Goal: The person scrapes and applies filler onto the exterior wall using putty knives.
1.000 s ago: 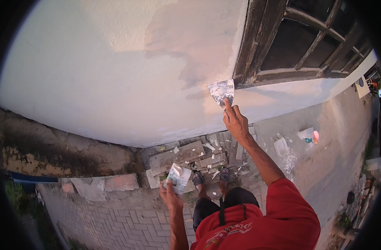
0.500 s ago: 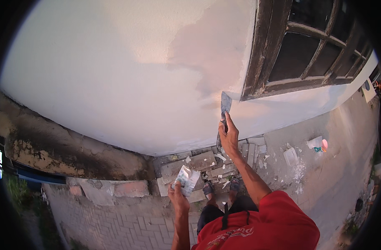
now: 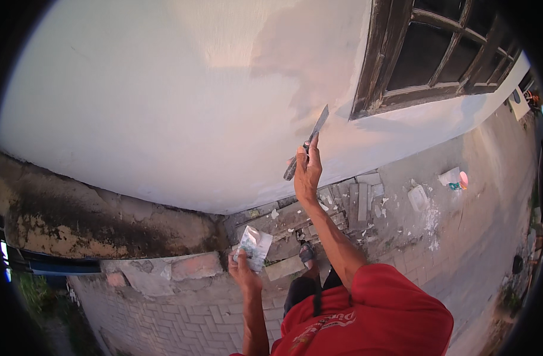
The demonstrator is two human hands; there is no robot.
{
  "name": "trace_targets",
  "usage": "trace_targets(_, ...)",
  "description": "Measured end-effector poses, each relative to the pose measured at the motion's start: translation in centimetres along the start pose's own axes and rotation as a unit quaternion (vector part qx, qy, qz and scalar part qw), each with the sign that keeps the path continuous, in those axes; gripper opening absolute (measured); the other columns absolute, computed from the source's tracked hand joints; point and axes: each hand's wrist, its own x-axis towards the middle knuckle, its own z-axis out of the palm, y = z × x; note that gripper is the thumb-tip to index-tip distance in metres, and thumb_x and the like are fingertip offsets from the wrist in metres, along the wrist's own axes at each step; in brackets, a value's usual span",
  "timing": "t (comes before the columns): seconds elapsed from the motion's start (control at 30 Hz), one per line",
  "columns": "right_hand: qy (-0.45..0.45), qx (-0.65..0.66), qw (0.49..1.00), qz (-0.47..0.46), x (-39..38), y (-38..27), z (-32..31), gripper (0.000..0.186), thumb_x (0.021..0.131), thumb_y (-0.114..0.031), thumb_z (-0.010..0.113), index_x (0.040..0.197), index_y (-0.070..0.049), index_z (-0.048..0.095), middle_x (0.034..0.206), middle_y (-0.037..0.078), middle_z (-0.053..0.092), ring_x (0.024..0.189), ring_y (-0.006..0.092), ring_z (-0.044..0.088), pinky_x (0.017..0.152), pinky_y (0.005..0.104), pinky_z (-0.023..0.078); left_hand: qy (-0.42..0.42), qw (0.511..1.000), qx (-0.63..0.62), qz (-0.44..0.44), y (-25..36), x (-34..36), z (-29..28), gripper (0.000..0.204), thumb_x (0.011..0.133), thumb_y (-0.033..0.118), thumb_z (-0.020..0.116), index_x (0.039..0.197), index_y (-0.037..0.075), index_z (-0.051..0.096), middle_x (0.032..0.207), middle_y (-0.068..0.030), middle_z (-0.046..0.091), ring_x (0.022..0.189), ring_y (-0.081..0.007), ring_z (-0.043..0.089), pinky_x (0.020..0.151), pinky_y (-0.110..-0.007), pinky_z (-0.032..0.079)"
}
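Note:
A putty knife is gripped in my right hand, with its handle running down to the left. Its blade, seen nearly edge-on, points up toward the pale wall; whether it touches the wall I cannot tell. Just above and left of the blade spreads a greyish-pink patch of different surface. Lower down, my left hand pinches a thin, shiny, silvery sheet smeared with grey-white stuff. The sheet stays well apart from the knife.
A brown wooden window frame stands right of the knife. A stained low ledge runs along the left. On the ground lie loose slabs, a whitish tray-like piece, white crumbs, and a white container with a pink part.
My right hand has shifted left and up, and the knife has turned so its blade leans right and shows its edge. My left hand with the sheet has moved slightly left.

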Motion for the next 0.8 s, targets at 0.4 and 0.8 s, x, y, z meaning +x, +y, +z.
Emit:
trace_targets(0.4,-0.126,-0.177,0.97,-0.112,-5.2,5.9,3.8,0.069,0.099,-0.022,0.059,0.154,-0.003,0.022,0.102,0.01,0.058,0.077,0.0142,0.055,0.06,0.0302,0.052,0.033,0.999,0.035,0.006,3.4,0.4,-3.1,0.019,0.095,0.017,0.062,0.105,0.002,0.056,0.095,-0.005,0.063,0.084,-0.0128,0.061,0.074,-0.03,0.051)
trace_targets(0.8,0.058,0.335,0.919,0.199,1.5,-2.7,0.8,0.041,0.095,-0.027,0.064,0.127,-0.003,0.056,0.074,0.001,0.053,0.056,0.0115,0.058,0.048,0.0276,0.054,0.013,1.0,0.027,0.002,2.7,0.8,-2.9,0.017,0.095,0.017,0.061,0.104,0.003,0.056,0.095,-0.0039,0.062,0.084,-0.0126,0.059,0.075,-0.031,0.05)
